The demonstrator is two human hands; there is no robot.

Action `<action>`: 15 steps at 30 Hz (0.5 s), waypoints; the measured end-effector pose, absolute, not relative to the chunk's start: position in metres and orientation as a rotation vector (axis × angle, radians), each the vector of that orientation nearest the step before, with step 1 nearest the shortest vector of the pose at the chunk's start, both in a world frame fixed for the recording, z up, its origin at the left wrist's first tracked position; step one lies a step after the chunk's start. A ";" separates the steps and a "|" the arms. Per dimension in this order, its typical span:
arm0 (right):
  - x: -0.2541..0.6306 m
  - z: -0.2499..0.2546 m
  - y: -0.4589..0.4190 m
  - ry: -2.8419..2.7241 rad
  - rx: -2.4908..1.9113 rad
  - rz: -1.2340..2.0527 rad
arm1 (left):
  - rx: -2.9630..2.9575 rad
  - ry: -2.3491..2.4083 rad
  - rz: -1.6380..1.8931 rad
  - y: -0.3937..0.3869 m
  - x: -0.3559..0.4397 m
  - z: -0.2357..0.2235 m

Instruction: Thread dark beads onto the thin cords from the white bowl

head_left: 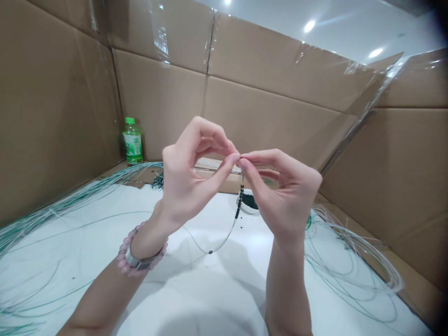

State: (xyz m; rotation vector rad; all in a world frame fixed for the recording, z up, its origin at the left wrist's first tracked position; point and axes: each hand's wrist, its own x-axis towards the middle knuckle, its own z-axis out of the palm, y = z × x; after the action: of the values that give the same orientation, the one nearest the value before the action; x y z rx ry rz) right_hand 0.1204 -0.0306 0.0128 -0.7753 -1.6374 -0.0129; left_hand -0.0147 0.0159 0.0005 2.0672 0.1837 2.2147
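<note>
I have the left hand point(191, 179) and the right hand point(285, 193) raised over the middle of the surface point(206, 298), pinched together at the fingertips point(235, 157) on the top of a thin wire (too fine to make out at the pinch itself, so I'm reading it from what hangs below). From that pinch a short run of dark beads point(241, 198) hangs on the wire point(219, 245), which sags in a loop toward the surface, with one lone bead at its low point. The step in hand looks like holding the strand's end steady, and that calls for a firm pinch. Near the far edge sits a white bowl point(245, 210) of similar dark beads; coils of green line point(336, 261) lie along both sides, and a green-capped bottle point(132, 142) stands in the far left corner.
</note>
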 end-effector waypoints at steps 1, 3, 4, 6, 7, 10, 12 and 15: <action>0.122 0.014 -0.031 -1.634 -0.807 0.008 | 2.074 0.198 2.230 0.016 -0.015 0.000; 0.126 0.015 -0.030 -1.652 -0.880 0.069 | 2.074 0.230 2.262 0.017 -0.015 0.000; 0.129 0.016 -0.030 -1.694 -0.921 0.121 | 2.066 0.252 2.277 0.018 -0.015 0.000; 0.137 0.018 -0.029 -1.799 -0.992 0.229 | 2.069 0.292 2.280 0.019 -0.014 -0.001; 0.141 0.019 -0.029 -1.834 -1.014 0.275 | 2.083 0.302 2.264 0.020 -0.013 -0.002; 0.148 0.020 -0.027 -1.803 -0.985 0.360 | 2.111 0.301 2.172 0.023 -0.007 -0.006; 0.148 0.020 -0.024 -1.759 -0.928 0.397 | 2.093 0.292 2.124 0.022 -0.003 -0.009; 0.146 0.017 -0.017 -1.754 -0.840 0.440 | 2.003 0.270 2.094 0.020 0.002 -0.010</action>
State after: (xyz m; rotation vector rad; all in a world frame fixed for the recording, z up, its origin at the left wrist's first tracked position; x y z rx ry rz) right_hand 0.1462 -0.0169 0.0168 -0.8399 -1.7544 0.4398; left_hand 0.0016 0.0195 -0.0100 2.0029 0.2704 2.0936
